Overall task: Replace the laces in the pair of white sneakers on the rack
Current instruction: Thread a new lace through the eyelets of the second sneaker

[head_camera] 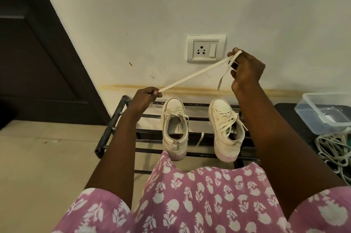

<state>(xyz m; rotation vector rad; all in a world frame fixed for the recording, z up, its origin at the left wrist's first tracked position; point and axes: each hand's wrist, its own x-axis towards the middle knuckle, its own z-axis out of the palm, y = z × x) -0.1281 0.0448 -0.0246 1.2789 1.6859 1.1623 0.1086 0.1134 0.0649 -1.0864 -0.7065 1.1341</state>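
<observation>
Two white sneakers stand side by side on a black metal rack [121,117], toes toward the wall. The left sneaker [175,128] and the right sneaker [227,128] both have cream laces through their eyelets. A loose cream lace [195,75] is stretched taut in the air above the rack. My left hand [145,98] pinches its lower end above the rack's back left corner. My right hand [247,70] holds the upper end, raised in front of the wall, and a short tail hangs from it. Another lace piece [199,138] dangles between the sneakers.
A wall socket [206,49] is just behind the raised lace. A clear plastic box [322,111] and tangled white cables [334,149] sit on a dark surface at right. A dark door [38,52] stands at left, tiled floor below it. My pink floral clothing fills the bottom.
</observation>
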